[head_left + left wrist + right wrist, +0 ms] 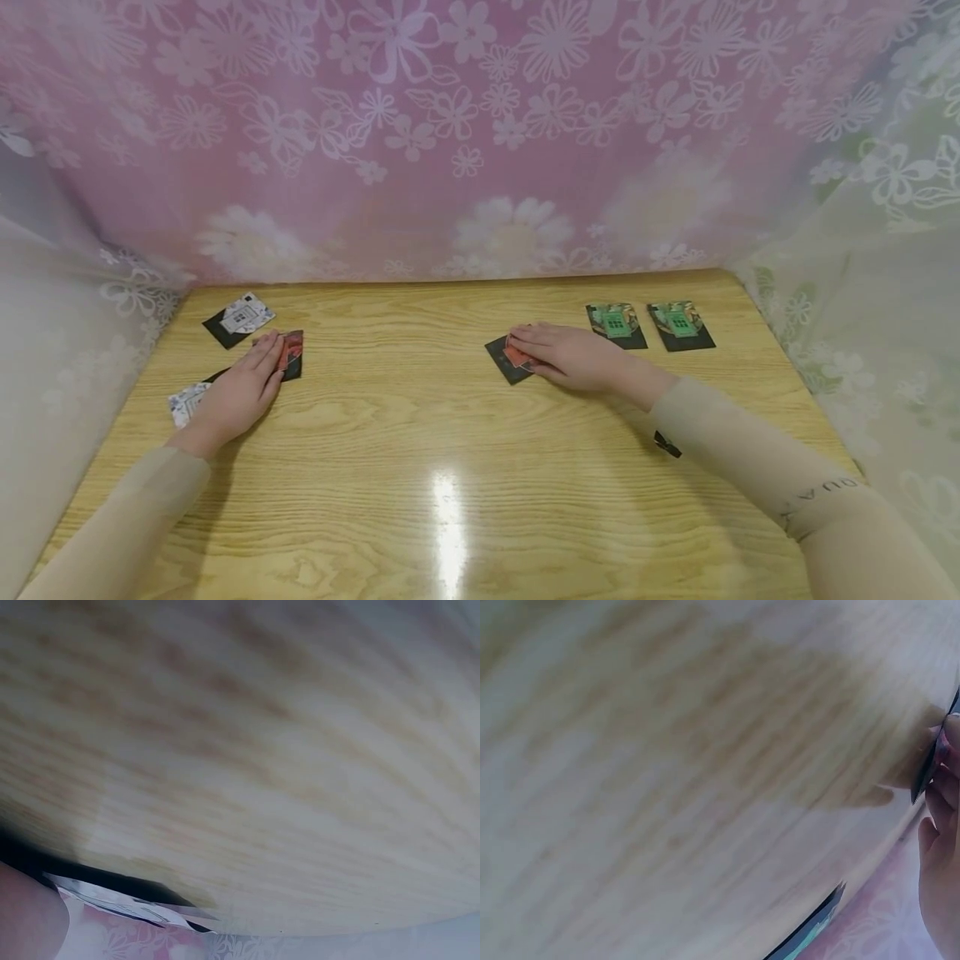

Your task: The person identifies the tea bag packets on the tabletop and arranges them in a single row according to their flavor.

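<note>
Red-black cards (294, 354) (512, 358) under both hands (238, 390) (576, 358)

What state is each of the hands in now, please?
Left hand: open, touching a red card.
Right hand: open, touching another red card.

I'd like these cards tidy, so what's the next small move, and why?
Perhaps slide the right red card, under the right hand, toward the left red card under the left hand: they lie well apart, while the green cards sit side by side.
</note>
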{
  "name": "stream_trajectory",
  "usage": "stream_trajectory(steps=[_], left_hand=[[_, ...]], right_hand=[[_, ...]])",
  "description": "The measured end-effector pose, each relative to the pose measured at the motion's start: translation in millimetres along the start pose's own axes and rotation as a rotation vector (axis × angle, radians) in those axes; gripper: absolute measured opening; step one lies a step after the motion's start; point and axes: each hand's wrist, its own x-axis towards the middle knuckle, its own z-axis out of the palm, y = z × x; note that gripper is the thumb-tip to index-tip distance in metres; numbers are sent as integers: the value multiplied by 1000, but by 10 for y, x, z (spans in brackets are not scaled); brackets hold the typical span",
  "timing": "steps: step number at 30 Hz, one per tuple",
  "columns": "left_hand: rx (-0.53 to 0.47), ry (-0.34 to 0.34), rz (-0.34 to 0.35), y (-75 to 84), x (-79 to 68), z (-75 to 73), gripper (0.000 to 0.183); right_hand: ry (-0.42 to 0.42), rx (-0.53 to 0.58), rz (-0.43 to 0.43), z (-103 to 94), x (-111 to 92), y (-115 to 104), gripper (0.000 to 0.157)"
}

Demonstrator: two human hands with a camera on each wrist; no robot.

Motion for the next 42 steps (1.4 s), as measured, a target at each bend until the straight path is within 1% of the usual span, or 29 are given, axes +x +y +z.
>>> stream_trajectory(steps=[3,6,9,12,14,16,20,25,28,32,37,42], left_hand=[[-5,3,3,-1,-1,1,64],[1,7,9,-2,1,8,64],[7,18,11,-8,4,19,63],[6,25,10,-17,6,28,63],[1,23,9,-20,9,25,63],[-1,20,11,-18,11,18,64],[-5,19,13,-8,12,4,64],[-4,12,3,0,6,7,64],[0,11,-2,-1,2,11,64],[-3,16,-1,0,-7,9,64],[-1,36,15,2,-12,6,63],[-1,46,19,3,-8,1,63]], right_hand=[[10,10,20,0,-40,-21,59],[38,21,78,0,-49,-80,63],[93,42,176,-2,-34,-192,65],[132,79,301,0,-2,-337,66],[134,101,380,0,22,-437,68],[129,115,439,2,41,-525,71],[109,122,511,34,88,-639,75],[46,112,592,87,178,-690,81],[8,81,613,108,229,-703,83],[-23,48,597,133,252,-701,83],[-33,76,539,134,216,-645,78],[-31,74,470,131,168,-515,73]])
